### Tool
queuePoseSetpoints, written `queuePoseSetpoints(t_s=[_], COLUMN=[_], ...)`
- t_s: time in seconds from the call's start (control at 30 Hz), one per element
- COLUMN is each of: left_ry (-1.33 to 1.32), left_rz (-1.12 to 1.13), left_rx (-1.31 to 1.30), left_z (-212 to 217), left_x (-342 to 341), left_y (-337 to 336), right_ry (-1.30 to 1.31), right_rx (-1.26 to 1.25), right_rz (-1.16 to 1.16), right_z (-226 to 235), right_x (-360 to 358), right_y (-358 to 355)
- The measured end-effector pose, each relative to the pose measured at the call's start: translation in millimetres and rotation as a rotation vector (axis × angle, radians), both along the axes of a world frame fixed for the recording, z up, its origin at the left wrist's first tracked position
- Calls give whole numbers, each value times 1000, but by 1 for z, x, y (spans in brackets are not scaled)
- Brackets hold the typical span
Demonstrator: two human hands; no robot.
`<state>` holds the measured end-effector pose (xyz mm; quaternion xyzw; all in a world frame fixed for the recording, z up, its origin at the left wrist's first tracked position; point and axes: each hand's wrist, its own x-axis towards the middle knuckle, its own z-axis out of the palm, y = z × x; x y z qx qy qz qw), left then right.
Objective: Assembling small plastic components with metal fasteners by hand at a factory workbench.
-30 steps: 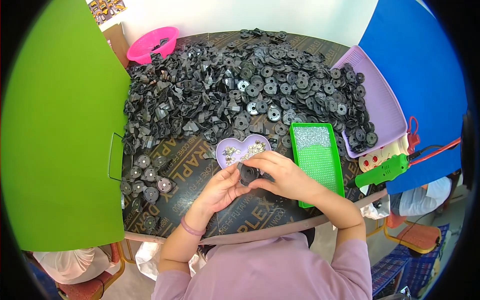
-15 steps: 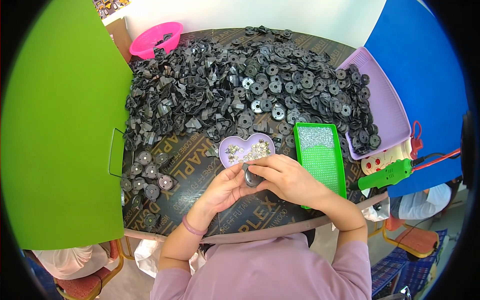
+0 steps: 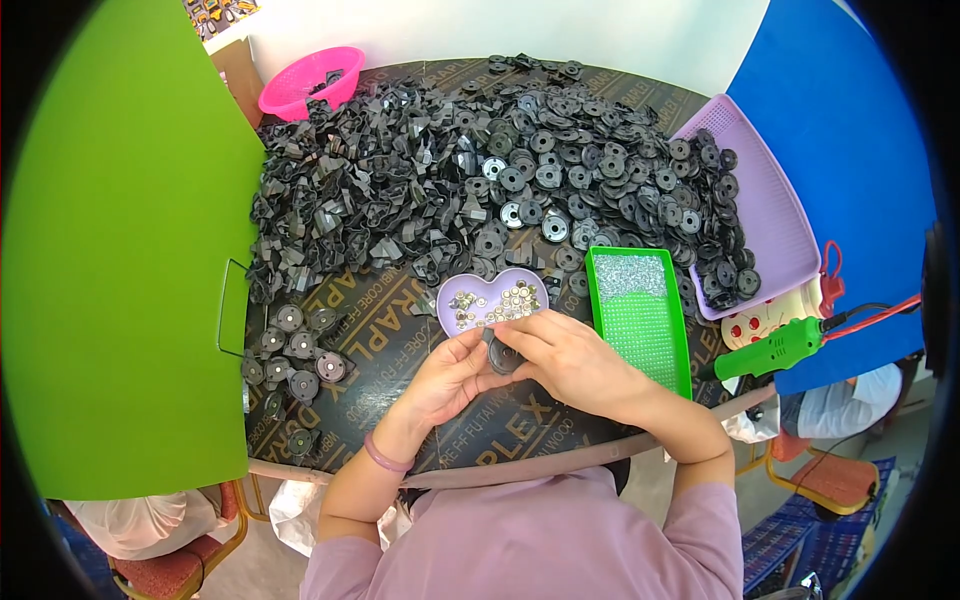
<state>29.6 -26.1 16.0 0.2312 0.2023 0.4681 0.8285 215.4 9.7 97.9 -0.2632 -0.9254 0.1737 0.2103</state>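
Observation:
My left hand [image 3: 448, 375] and my right hand [image 3: 568, 360] meet over the table's near edge, both closed on one round black disc part [image 3: 504, 357] held between the fingertips. Just beyond the hands sits a purple heart-shaped dish [image 3: 492, 299] with small metal pieces in it. A large heap of black plastic parts [image 3: 450, 180] covers the far half of the dark table [image 3: 390, 345]. A small group of assembled black discs [image 3: 295, 345] lies to the left of my left hand.
A green rectangular tray [image 3: 640, 315] with small shiny bits lies right of the hands. A purple tray [image 3: 765, 210] stands at the far right, a pink basket [image 3: 300, 85] at the far left. A green power tool [image 3: 780, 348] rests at the right edge. Green and blue panels flank the table.
Both hands stay together on the black disc, shifting it slightly. The fingers have worked around the part; nothing else on the table has moved.

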Motion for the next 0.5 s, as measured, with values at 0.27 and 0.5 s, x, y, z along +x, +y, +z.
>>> queuePoseSetpoints(t_s=[0.27,0.5], left_ry=[66,285], left_rz=[25,121], left_rx=[55,156], left_z=[5,6], left_x=[-1,-10], left_y=[-2,-2], right_ry=[-42,19], right_rx=[-86,-236], right_rz=[0,-64], right_z=[2,-7], right_x=[-3,-15], right_y=[0,4])
